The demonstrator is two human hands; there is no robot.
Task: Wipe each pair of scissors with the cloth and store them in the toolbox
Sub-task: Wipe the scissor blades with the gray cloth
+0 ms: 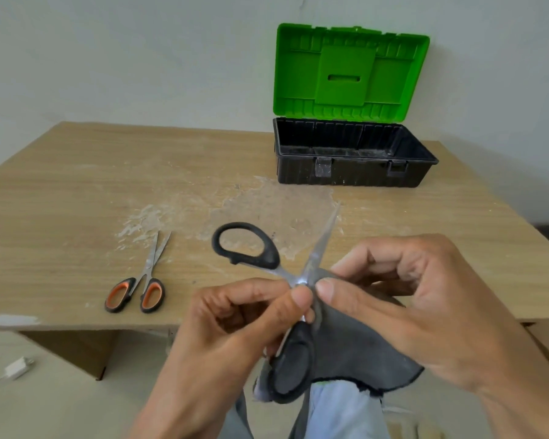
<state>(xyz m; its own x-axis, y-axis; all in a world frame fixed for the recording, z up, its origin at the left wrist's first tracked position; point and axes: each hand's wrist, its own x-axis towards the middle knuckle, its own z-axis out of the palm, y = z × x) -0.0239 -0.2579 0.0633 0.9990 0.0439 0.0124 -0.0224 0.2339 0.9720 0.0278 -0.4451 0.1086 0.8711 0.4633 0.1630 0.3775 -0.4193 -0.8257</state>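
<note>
My left hand (235, 324) pinches a large pair of black-handled scissors (254, 248) near the pivot, blades spread wide, one blade pointing up and right. My right hand (419, 299) holds a dark grey cloth (355, 350) pressed against the scissors at the pivot; the cloth hangs down below my hands. A smaller pair of orange-and-black scissors (140, 283) lies on the wooden table (76, 191) to the left, blades slightly apart, pointing away. The toolbox (352, 156), black base with its green lid raised, stands at the back right; the visible part of its inside looks bare.
The table's front edge runs just behind my hands, with a scuffed, whitish patch on its middle. A white wall stands behind the toolbox. A white plug and cable (16, 369) lie on the floor at the lower left.
</note>
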